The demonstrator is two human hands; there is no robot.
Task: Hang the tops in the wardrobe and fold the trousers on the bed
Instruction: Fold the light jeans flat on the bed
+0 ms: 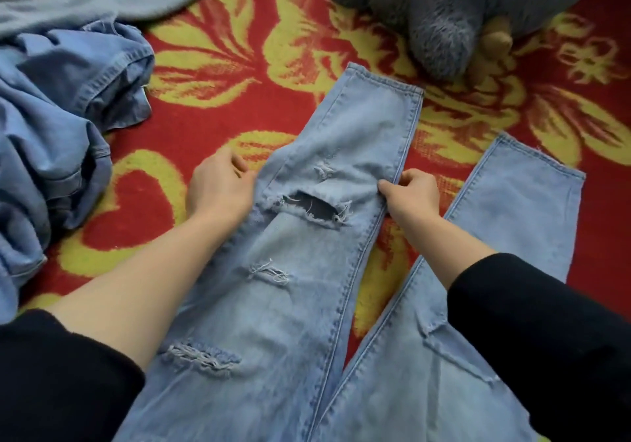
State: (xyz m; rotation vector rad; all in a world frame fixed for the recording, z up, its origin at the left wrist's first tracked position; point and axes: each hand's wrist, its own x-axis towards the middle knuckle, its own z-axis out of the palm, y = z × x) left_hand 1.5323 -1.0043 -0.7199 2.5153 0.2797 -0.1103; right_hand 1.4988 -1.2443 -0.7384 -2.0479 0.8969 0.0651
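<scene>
**Both hands pinch one leg of the ripped jeans**

The light-blue jeans (297,305) lie flat on the red-and-yellow bedspread (211,113), running up from the bottom centre of the frame, legs apart; the left hand (218,185) pinches the centre leg's left edge beside the knee rip; the right hand (409,195) pinches its right seam; crumpled denim (61,127) lies at the left.

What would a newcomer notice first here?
Ripped jeans lie down the middle; the left hand and right hand grip one leg's edges beside the knee hole. Beneath is a loud red-and-yellow blanket, with a grey plush toy top right and crumpled denim at left.
</scene>
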